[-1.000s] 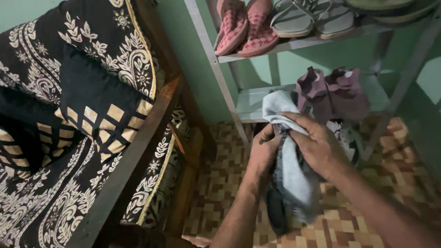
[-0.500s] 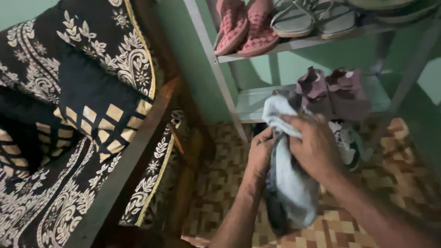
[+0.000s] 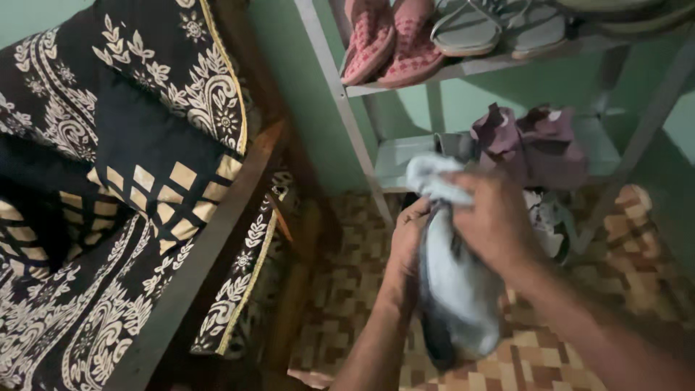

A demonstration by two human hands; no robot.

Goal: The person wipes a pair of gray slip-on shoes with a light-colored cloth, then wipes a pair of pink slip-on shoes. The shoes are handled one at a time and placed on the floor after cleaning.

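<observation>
To my left I see the bed (image 3: 108, 239), covered by a black spread with cream leaf and square patterns, its wooden edge running down toward the patterned tile floor (image 3: 347, 289). Ahead stands a grey metal shoe rack (image 3: 340, 94) against the green wall. On its upper shelf, at the left end, sit pink slippers (image 3: 391, 40), with grey sandals (image 3: 499, 29) just beside them to the right. On the middle shelf, toward the right, stands a pair of purple shoes (image 3: 532, 145). A light-coloured shoe (image 3: 554, 221) shows below, low in the rack and partly hidden by my right hand.

In front of the rack, above the floor, I hold a pale blue cloth (image 3: 452, 282) wrapped around a dark shoe (image 3: 434, 340), whose dark end hangs out under the cloth. My right hand (image 3: 496, 221) presses on the upper part of the cloth, fingers curled over it. My left hand (image 3: 410, 235) grips the bundle from the left side, fingers closed on it; whether they hold shoe or cloth I cannot tell.
</observation>
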